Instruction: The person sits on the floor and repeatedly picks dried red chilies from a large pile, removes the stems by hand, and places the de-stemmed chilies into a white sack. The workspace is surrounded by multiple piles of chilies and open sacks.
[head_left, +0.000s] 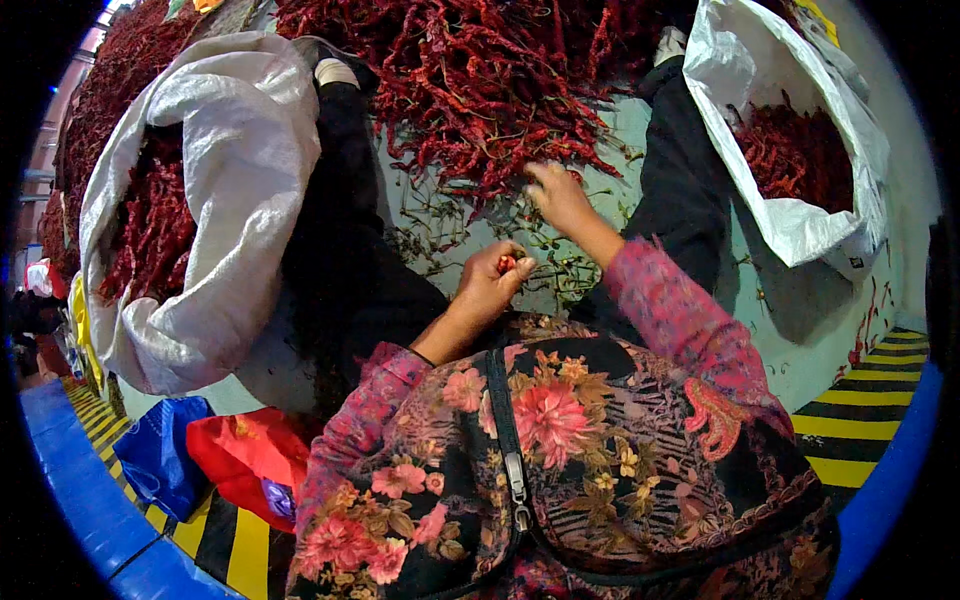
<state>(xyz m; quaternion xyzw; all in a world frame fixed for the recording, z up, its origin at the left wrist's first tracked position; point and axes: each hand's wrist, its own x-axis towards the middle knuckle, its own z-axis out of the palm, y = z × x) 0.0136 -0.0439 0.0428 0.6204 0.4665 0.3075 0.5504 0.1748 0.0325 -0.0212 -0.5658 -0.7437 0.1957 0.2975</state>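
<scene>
A large heap of dried red chili peppers (487, 90) lies on the pale floor between my outstretched legs. My left hand (484, 281) is curled in front of my body, with a bit of red chili pepper (507, 262) showing between its thumb and fingers. At the heap's near edge, my right hand (561, 196) reaches over the peppers, its fingertips blurred. A small red patch shows beside that hand, but whether it is gripped is unclear. Loose green and brown pepper stems (559, 270) are scattered on the floor beneath both hands.
A white woven sack (247, 187) holding red chilies stands at left; another white sack (795, 232) with chilies stands at right. Red (247, 457) and blue bags (165, 454) lie at lower left, on yellow-and-black floor stripes (251, 540). More chilies are piled at far left.
</scene>
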